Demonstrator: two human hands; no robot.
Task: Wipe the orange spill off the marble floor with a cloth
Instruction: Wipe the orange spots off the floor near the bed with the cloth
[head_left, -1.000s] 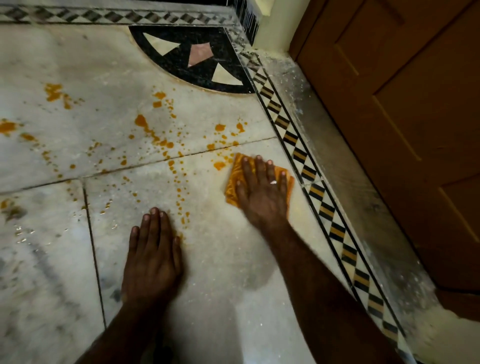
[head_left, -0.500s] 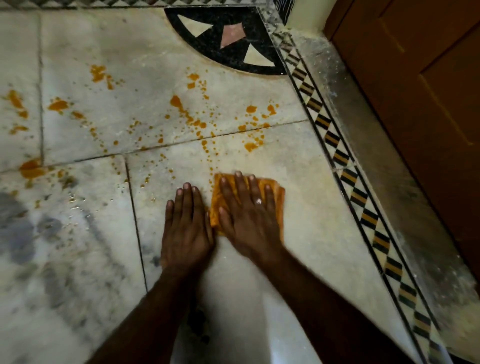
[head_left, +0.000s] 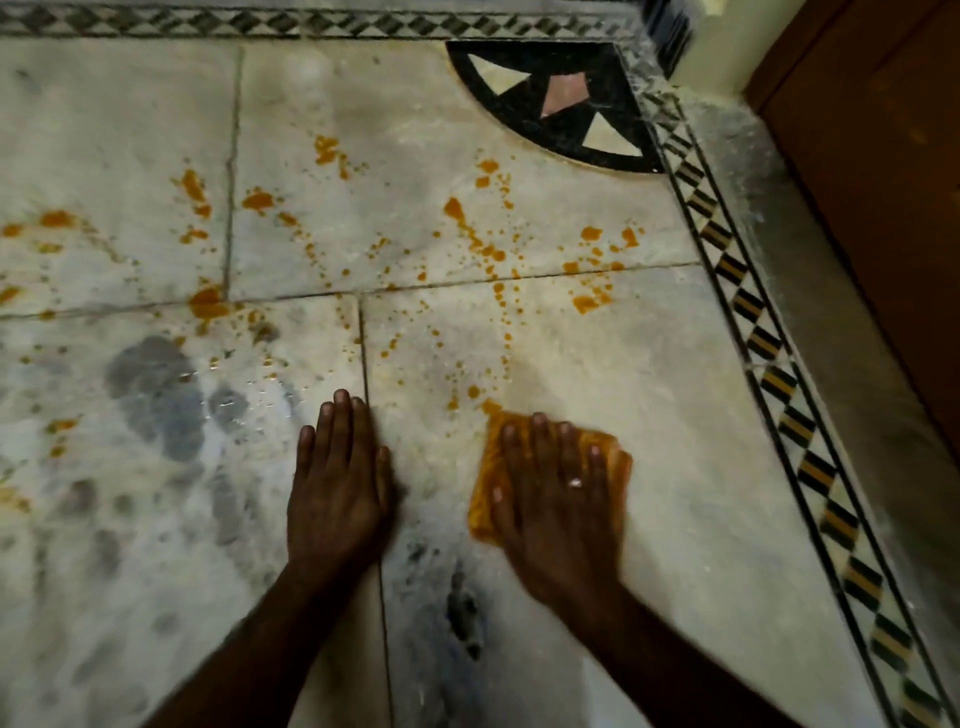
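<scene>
Head view is showing the orange cloth (head_left: 484, 499) lying flat on the marble floor (head_left: 665, 415), near the striped border (head_left: 779, 384). The right hand (head_left: 558, 499) is pressing down on it, fingers straight and spread, so the grip is flattening the cloth rather than closing round it. Orange spill (head_left: 485, 249) drops are sitting just past the cloth's far edge and scattering over the slabs beyond. The left hand (head_left: 340, 488) is resting palm-down on bare floor, apart from the cloth, its grip flat and holding nothing. A brown wooden door (head_left: 883, 208) is standing off to the right.
</scene>
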